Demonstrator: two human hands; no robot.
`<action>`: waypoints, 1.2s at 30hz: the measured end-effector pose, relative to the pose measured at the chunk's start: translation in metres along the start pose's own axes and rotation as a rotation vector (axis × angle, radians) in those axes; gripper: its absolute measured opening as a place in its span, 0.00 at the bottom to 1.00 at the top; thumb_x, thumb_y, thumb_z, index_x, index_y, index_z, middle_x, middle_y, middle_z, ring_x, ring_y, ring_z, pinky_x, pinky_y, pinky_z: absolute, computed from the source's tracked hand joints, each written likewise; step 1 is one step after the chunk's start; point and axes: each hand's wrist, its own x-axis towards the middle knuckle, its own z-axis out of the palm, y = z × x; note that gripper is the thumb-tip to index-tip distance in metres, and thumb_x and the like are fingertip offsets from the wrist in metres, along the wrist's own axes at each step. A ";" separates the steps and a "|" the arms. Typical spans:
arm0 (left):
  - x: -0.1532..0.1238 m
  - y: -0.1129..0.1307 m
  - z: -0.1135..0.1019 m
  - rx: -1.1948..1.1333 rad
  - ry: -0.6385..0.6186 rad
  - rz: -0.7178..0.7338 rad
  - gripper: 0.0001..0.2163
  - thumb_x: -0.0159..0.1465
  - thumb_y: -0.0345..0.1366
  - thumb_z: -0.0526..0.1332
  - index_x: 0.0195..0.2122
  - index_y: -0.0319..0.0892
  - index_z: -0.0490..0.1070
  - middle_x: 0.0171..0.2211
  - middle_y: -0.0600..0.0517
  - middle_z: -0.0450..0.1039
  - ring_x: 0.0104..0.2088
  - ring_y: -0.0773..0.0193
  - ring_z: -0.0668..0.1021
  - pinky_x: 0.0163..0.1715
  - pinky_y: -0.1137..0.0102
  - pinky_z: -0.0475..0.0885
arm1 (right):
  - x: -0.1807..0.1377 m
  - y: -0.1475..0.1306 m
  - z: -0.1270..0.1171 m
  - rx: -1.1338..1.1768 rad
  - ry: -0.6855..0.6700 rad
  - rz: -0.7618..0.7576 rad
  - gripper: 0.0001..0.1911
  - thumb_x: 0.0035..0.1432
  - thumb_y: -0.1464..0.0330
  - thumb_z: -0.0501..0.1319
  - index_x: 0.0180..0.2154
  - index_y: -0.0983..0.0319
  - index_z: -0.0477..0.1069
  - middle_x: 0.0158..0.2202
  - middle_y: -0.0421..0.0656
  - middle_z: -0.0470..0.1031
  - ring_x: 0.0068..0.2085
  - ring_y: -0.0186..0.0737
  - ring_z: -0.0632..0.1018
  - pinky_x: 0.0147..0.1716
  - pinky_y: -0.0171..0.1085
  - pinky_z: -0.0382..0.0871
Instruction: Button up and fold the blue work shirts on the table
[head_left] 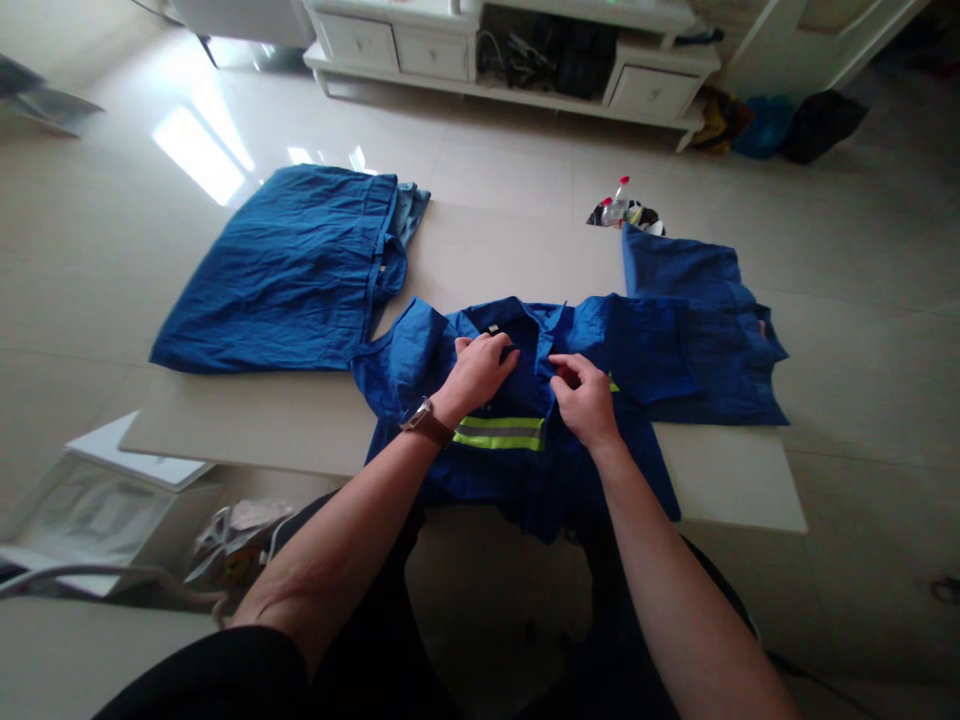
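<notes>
A blue work jacket [495,470] with a yellow-and-grey reflective stripe [499,433] lies spread over the table's near edge, its collar at the far side. My left hand [480,372], with a watch on the wrist, has its fingers curled on the cloth just below the collar; its fingertips are partly hidden. My right hand [585,398] pinches the jacket's front edge beside the collar opening. Folded blue garments [277,270] lie at the left, touching the jacket's sleeve. More folded blue clothing [712,370] is at the right, partly under the other sleeve.
The pale table [735,480] extends left and right beneath the clothes. Beyond it are a plastic bottle [618,205] and a white cabinet [442,50]. A clear storage box [112,510] and a plastic bag [244,535] stand low at the left.
</notes>
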 end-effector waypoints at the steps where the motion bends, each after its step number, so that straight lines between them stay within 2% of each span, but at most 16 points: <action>1: -0.001 0.000 0.002 0.045 0.004 0.028 0.10 0.72 0.40 0.55 0.41 0.41 0.72 0.38 0.45 0.78 0.47 0.53 0.77 0.53 0.59 0.63 | 0.000 -0.001 0.001 -0.003 -0.005 -0.008 0.16 0.51 0.71 0.57 0.40 0.62 0.80 0.30 0.41 0.73 0.31 0.38 0.73 0.36 0.38 0.71; 5: -0.004 0.000 0.008 0.108 -0.010 0.097 0.11 0.74 0.40 0.52 0.43 0.40 0.70 0.39 0.44 0.77 0.49 0.52 0.76 0.52 0.59 0.65 | -0.002 -0.002 0.004 -0.003 -0.030 -0.040 0.15 0.53 0.72 0.57 0.40 0.62 0.80 0.30 0.41 0.72 0.31 0.38 0.73 0.36 0.38 0.70; 10: -0.006 0.003 0.005 -0.053 0.012 0.167 0.08 0.73 0.33 0.53 0.51 0.41 0.65 0.45 0.45 0.77 0.46 0.57 0.76 0.49 0.62 0.68 | -0.003 -0.002 0.008 -0.018 -0.047 -0.079 0.15 0.55 0.72 0.57 0.41 0.62 0.80 0.30 0.41 0.72 0.32 0.38 0.72 0.36 0.38 0.70; 14: -0.005 0.002 0.003 -0.147 0.034 0.190 0.06 0.72 0.32 0.55 0.48 0.42 0.67 0.41 0.47 0.76 0.41 0.59 0.75 0.44 0.66 0.70 | -0.003 -0.001 0.009 -0.020 -0.040 -0.082 0.15 0.55 0.72 0.57 0.41 0.61 0.80 0.30 0.41 0.71 0.32 0.38 0.72 0.36 0.38 0.70; 17: -0.004 -0.002 0.005 -0.163 0.023 0.197 0.04 0.71 0.34 0.58 0.43 0.42 0.69 0.38 0.49 0.75 0.40 0.59 0.75 0.45 0.65 0.71 | -0.003 -0.001 0.009 -0.022 -0.030 -0.085 0.15 0.56 0.72 0.56 0.41 0.62 0.80 0.31 0.42 0.72 0.32 0.39 0.73 0.36 0.38 0.70; 23: -0.007 -0.012 0.012 -0.121 0.021 0.232 0.08 0.65 0.29 0.62 0.46 0.41 0.69 0.43 0.47 0.74 0.46 0.58 0.75 0.50 0.63 0.72 | -0.001 0.003 0.009 -0.035 0.010 -0.060 0.16 0.56 0.72 0.56 0.43 0.63 0.79 0.33 0.44 0.73 0.35 0.41 0.75 0.39 0.40 0.72; 27: -0.010 -0.010 0.015 -0.093 0.041 0.220 0.11 0.64 0.26 0.62 0.47 0.40 0.70 0.41 0.47 0.75 0.45 0.58 0.75 0.50 0.63 0.72 | -0.001 0.003 0.010 -0.049 -0.016 -0.066 0.16 0.55 0.72 0.56 0.42 0.62 0.79 0.32 0.43 0.73 0.34 0.41 0.74 0.38 0.39 0.71; 36: -0.006 -0.001 0.015 -0.184 0.104 0.210 0.08 0.64 0.25 0.62 0.42 0.42 0.75 0.41 0.48 0.76 0.44 0.59 0.77 0.49 0.64 0.73 | -0.002 0.001 0.011 -0.038 -0.065 -0.094 0.15 0.55 0.72 0.55 0.41 0.61 0.78 0.32 0.42 0.72 0.34 0.40 0.73 0.37 0.39 0.70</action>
